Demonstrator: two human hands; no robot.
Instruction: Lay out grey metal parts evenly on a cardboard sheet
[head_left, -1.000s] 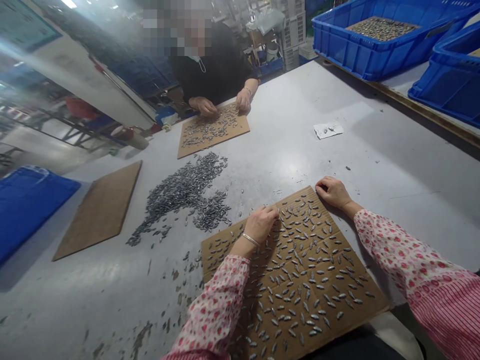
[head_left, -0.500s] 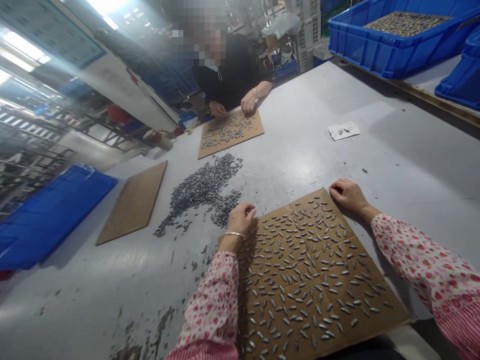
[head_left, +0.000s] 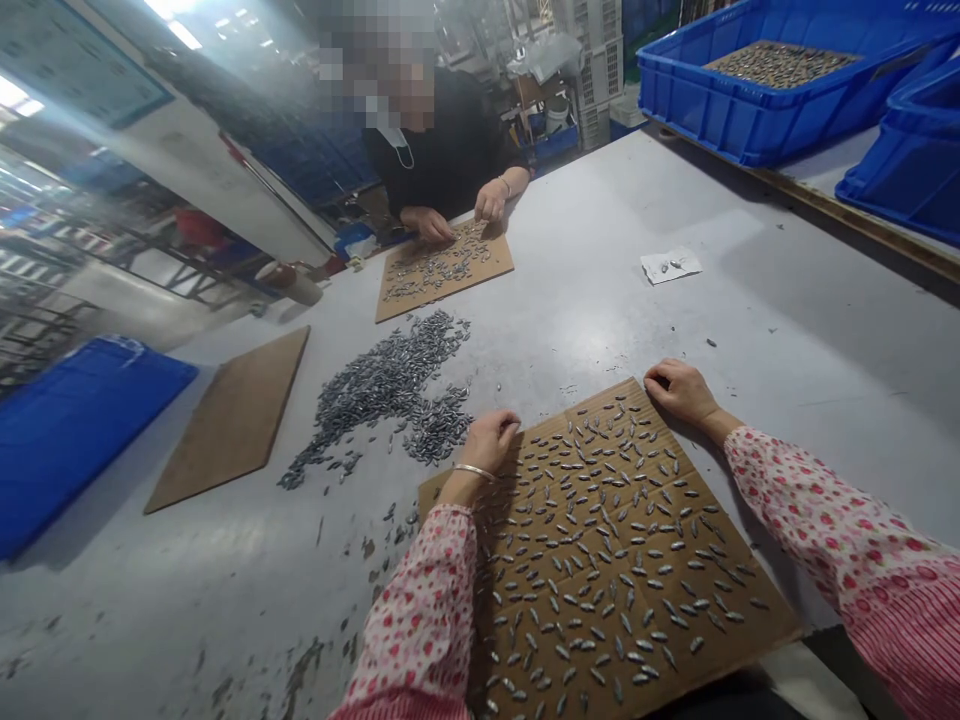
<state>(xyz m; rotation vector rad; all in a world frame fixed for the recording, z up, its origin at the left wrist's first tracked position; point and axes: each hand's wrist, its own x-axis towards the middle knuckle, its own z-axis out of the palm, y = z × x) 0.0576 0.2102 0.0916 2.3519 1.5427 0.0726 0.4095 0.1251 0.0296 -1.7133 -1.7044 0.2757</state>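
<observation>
Drawn toward the loose heap since the earlier frame, the left hand is curled at the edge of the cardboard sheet, any pinch unclear. The right hand rests loosely curled on the far corner, nothing visibly held, and spindle-shaped metal pieces are spaced singly across the sheet, seemingly for separation.

Left hand curled, right hand seemingly relaxed

A blue plastic crate sits upper right; a cardboard sheet lies left; a paper slip lies ahead.
</observation>
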